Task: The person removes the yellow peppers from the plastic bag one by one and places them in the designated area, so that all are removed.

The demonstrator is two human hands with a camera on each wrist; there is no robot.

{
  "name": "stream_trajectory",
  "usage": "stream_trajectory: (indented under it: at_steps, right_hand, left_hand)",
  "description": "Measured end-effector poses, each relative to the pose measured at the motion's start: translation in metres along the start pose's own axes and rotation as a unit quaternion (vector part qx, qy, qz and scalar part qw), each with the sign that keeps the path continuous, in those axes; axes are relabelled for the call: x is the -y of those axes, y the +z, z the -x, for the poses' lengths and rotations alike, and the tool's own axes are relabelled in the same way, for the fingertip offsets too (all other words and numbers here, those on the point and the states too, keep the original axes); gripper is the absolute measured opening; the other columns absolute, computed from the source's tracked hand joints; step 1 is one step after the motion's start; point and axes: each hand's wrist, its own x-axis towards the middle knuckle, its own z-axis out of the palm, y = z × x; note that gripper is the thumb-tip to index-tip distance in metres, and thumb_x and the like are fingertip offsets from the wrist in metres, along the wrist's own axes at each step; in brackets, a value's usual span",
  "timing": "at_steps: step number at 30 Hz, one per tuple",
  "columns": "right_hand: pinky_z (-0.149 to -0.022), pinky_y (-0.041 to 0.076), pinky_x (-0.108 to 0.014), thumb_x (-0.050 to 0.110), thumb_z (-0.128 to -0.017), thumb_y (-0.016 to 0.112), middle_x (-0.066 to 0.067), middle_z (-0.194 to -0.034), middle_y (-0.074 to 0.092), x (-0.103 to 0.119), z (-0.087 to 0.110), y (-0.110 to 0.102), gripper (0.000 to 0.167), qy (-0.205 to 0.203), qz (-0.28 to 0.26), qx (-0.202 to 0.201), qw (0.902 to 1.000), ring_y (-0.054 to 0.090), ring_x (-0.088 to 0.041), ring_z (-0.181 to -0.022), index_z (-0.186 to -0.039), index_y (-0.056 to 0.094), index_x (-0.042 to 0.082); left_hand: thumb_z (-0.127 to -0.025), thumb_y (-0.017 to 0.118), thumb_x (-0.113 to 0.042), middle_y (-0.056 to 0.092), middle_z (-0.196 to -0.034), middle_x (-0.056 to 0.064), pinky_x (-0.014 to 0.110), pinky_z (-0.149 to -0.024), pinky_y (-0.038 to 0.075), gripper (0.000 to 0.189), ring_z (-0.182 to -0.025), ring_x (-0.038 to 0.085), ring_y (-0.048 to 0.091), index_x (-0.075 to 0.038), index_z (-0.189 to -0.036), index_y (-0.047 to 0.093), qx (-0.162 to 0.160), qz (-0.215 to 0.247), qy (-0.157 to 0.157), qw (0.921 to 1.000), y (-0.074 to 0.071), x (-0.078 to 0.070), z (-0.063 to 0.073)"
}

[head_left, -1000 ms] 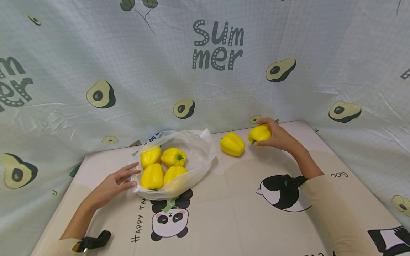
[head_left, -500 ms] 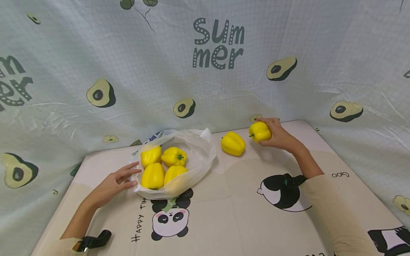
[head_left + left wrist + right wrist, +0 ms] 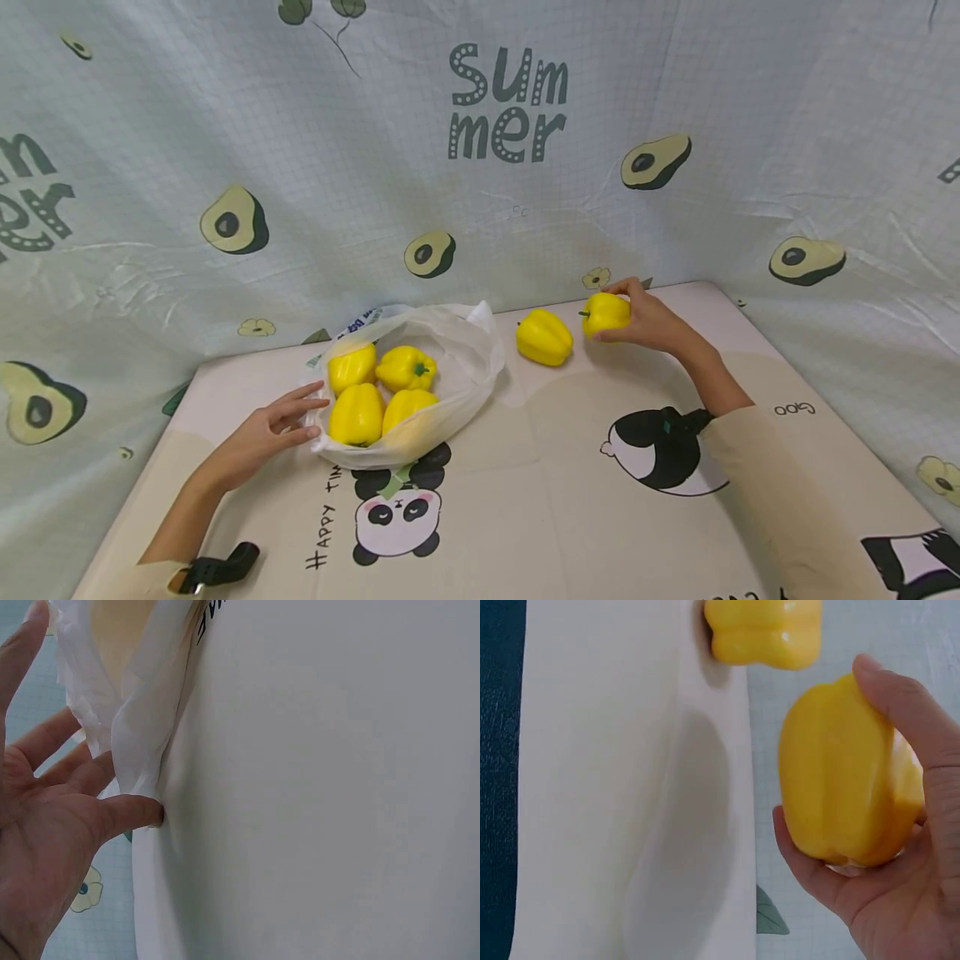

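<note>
My right hand (image 3: 651, 321) grips a yellow bell pepper (image 3: 606, 315) near the back right of the table, its green stem pointing left. In the right wrist view, the thumb and fingers curl round this pepper, and a shadow falls on the table beside it. To its left a second yellow bell pepper (image 3: 545, 338) lies on the table. Several more peppers (image 3: 357, 415) sit inside an open white plastic bag (image 3: 468, 371). My left hand (image 3: 262, 433) is at the bag's left side, fingers extended and spread, with thumb and fingertips at the thin plastic (image 3: 139, 742).
The table (image 3: 525, 517) has a pale cover printed with a panda and other figures. Right behind it hangs a light curtain (image 3: 337, 192) with avocado prints. A black strap (image 3: 221, 567) is at the left wrist.
The right hand has turned the pepper, its stem swinging from pointing down to pointing left. After rising slightly, it is a little lower again. The left hand and bag stay put.
</note>
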Motion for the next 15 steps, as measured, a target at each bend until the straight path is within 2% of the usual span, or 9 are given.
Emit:
stream_trajectory:
  at_steps: [3,7,9,11,15]
  right_hand:
    - [-0.107,0.042,-0.059,0.031,-0.083,0.084,-0.026,-0.145,0.042,-0.0013,-0.002,0.0022,0.088,-0.005,0.005,0.005,1.0,0.049,-0.042,-0.121,-0.145,0.026,0.004]
    - [-0.102,0.045,-0.059,0.027,-0.087,0.082,-0.024,-0.144,0.045,-0.0017,-0.0051,0.0051,0.076,-0.037,0.024,0.002,0.999,0.049,-0.04,-0.115,-0.147,0.039,0.012]
    - [-0.105,0.043,-0.061,0.023,-0.087,0.082,-0.023,-0.145,0.044,-0.0016,-0.0072,0.0063,0.073,-0.048,0.024,-0.001,0.9985,0.047,-0.04,-0.117,-0.148,0.042,0.012]
    - [-0.108,0.04,-0.063,0.018,-0.085,0.082,-0.024,-0.146,0.04,-0.002,-0.0085,0.0069,0.078,-0.046,0.012,-0.002,0.9989,0.044,-0.041,-0.121,-0.15,0.039,0.011]
    - [-0.115,0.031,-0.066,0.006,-0.082,0.08,-0.027,-0.151,0.023,-0.0021,-0.0099,0.0072,0.094,-0.022,-0.026,0.014,0.9993,0.035,-0.044,-0.13,-0.155,0.021,0.01]
  left_hand:
    - [-0.101,0.064,-0.026,0.025,-0.166,0.02,0.065,-0.112,0.031,0.048,-0.146,0.054,0.027,-0.004,-0.143,0.056,0.0,-0.002,0.001,1.0,0.0004,0.0006,0.0005]
    - [-0.1,0.064,-0.027,0.024,-0.165,0.02,0.066,-0.112,0.031,0.049,-0.146,0.054,0.027,-0.004,-0.143,0.056,0.0,-0.003,0.002,1.0,0.0004,0.0008,0.0007]
    - [-0.1,0.064,-0.026,0.024,-0.166,0.02,0.065,-0.112,0.031,0.049,-0.146,0.054,0.027,-0.004,-0.143,0.056,0.0,-0.002,0.001,1.0,0.0003,0.001,0.0008]
    - [-0.1,0.064,-0.026,0.024,-0.166,0.02,0.065,-0.112,0.031,0.049,-0.146,0.054,0.027,-0.004,-0.143,0.056,0.0,-0.002,0.001,1.0,0.0002,0.0009,0.0009]
    - [-0.1,0.064,-0.027,0.025,-0.166,0.019,0.064,-0.112,0.031,0.049,-0.146,0.053,0.027,-0.005,-0.144,0.056,0.0,-0.004,0.0,1.0,-0.0002,-0.0008,0.0013]
